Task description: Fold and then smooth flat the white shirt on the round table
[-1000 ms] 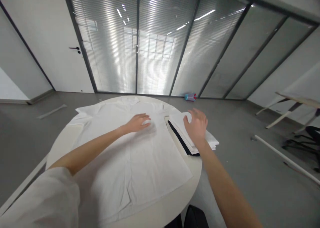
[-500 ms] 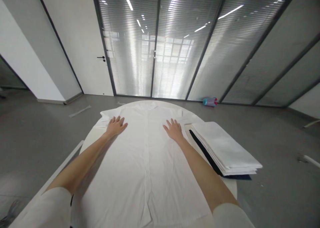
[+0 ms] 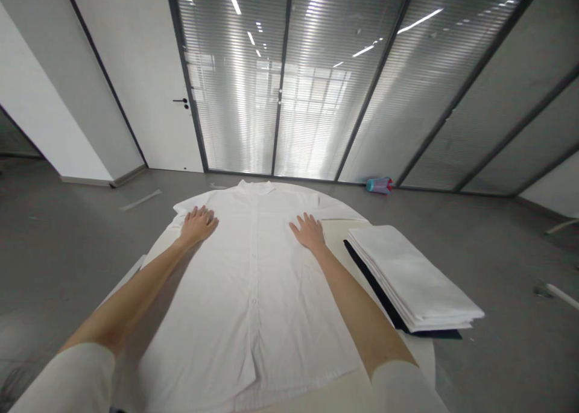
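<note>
A white button-up shirt (image 3: 226, 292) lies spread front side up on a round pale table (image 3: 337, 235), its collar at the far edge and its hem towards me. My left hand (image 3: 198, 224) rests palm down on the shirt's upper left, fingers stretched out. On the upper right of the shirt, near the sleeve, my right hand (image 3: 309, 231) lies flat with its fingers spread. Neither hand grips anything. Faint creases run through the lower front of the shirt.
A stack of folded white cloth (image 3: 411, 274) with a dark layer (image 3: 377, 289) beneath sits at the table's right edge, its near corner overhanging. A blue and pink object (image 3: 379, 186) lies on the floor by the glass partition (image 3: 312, 129). A door (image 3: 167, 129) stands at left.
The shirt has shifted to the left and away from me, both hands moving slightly left with it. Its hem and right sleeve now show more, and bare table appears between shirt and stack.
</note>
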Demonstrator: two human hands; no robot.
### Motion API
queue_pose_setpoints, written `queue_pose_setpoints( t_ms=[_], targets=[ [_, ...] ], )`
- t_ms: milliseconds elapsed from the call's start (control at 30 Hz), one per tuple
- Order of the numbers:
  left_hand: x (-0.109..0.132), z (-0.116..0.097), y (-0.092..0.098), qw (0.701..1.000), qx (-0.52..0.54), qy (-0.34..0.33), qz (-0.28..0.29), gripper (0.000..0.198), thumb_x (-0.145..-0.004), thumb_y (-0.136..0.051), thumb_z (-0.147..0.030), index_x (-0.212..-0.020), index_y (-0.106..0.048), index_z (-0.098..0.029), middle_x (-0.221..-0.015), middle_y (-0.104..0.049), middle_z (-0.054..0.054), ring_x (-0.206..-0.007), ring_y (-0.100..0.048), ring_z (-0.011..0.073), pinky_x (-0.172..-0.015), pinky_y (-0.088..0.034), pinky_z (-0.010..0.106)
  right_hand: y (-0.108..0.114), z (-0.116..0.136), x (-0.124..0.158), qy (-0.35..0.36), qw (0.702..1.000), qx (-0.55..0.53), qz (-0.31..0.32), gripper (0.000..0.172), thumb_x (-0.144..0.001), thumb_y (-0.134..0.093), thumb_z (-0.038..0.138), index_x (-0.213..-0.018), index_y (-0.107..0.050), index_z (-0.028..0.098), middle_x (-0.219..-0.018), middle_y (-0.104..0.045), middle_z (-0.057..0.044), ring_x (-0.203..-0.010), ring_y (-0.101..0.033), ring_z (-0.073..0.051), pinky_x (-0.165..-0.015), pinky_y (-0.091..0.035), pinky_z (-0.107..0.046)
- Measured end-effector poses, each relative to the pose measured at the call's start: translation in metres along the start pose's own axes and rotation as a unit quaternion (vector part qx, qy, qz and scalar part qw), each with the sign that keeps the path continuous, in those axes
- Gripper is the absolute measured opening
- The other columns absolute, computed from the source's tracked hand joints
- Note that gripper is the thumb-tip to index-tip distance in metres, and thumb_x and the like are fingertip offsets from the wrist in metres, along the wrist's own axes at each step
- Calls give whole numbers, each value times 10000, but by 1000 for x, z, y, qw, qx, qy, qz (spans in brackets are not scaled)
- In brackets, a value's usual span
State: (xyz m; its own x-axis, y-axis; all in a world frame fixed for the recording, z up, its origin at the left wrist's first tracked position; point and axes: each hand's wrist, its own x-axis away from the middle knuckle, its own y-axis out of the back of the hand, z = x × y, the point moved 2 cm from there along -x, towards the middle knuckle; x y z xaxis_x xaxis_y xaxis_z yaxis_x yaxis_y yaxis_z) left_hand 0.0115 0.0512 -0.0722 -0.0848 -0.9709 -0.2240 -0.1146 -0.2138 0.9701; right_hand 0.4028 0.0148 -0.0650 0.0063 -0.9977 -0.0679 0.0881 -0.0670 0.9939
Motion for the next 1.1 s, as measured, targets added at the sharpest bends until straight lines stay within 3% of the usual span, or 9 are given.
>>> queue_pose_setpoints(
  t_ms=[200,367,500,567,633,733,833,933,1100],
  targets=[
    [50,-36,3,993,39,-93,59,620,-981,-375,-591,-1502,-436,-258,-1616,-331,82,-1499,-228,365,-1163,-177,657,-3,-29,33,1,1000,8,29,709,-1016,-239,613,-1562,-328,170,-1634,-251,-160,-1507,-191,-328,-1189,-159,-548],
    [70,-42,0,989,29,-119,84,662,-977,-355,-600,-1549,-365,-268,-1638,-270,86,-1511,-210,356,-1174,-136,658,-6,-31,49,4,1000,9,22,675,-1021,-279,583,-1570,-313,191,-1645,-227,-146,-1515,-179,-319,-1193,-157,-548],
    [69,-46,9,990,46,-127,51,602,-964,-422,-535,-1476,-483,-224,-1597,-359,120,-1478,-281,374,-1163,-212,627,4,-26,55,4,1000,17,-18,630,-1009,-378,544,-1511,-424,166,-1605,-324,-157,-1487,-240,-333,-1187,-159,-557],
    [80,-57,22,983,79,-164,23,485,-948,-471,-462,-1310,-629,-180,-1466,-522,151,-1371,-444,350,-1122,-335,528,14,-19,61,22,997,15,-66,531,-1000,-443,472,-1415,-539,154,-1527,-444,-161,-1440,-322,-322,-1190,-167,-532],
    [103,-73,42,966,145,-211,27,345,-944,-487,-410,-1039,-718,-173,-1173,-681,133,-1090,-628,264,-961,-467,383,25,-8,73,70,993,-20,-88,400,-996,-470,374,-1287,-630,150,-1374,-581,-153,-1319,-467,-279,-1156,-266,-456],
    [159,-104,76,923,261,-261,107,335,-948,-506,-419,-755,-650,-187,-793,-650,34,-672,-599,144,-658,-458,264,40,19,104,187,972,-142,-29,266,-988,-493,292,-1109,-693,165,-1081,-688,-96,-1002,-622,-192,-944,-442,-320],
    [223,-129,101,897,259,-318,166,273,-853,-666,-475,-822,-647,-204,-819,-644,13,-689,-595,150,-644,-438,266,54,47,151,289,923,-244,66,163,-938,-606,308,-968,-706,183,-903,-683,-36,-799,-617,-150,-768,-463,-267],
    [270,-139,105,902,212,-343,153,375,-756,-778,-493,-987,-659,-223,-930,-671,38,-825,-633,217,-748,-486,328,61,70,205,363,882,-266,140,229,-841,-745,393,-952,-692,200,-873,-673,-11,-762,-609,-151,-718,-462,-265],
    [305,-131,89,920,253,-294,66,312,-899,-666,-339,-1186,-622,-227,-1065,-685,72,-968,-659,226,-857,-542,362,51,87,269,438,874,-182,102,332,-808,-777,465,-1005,-690,213,-995,-672,-50,-938,-616,-215,-851,-474,-344]
  ],
)
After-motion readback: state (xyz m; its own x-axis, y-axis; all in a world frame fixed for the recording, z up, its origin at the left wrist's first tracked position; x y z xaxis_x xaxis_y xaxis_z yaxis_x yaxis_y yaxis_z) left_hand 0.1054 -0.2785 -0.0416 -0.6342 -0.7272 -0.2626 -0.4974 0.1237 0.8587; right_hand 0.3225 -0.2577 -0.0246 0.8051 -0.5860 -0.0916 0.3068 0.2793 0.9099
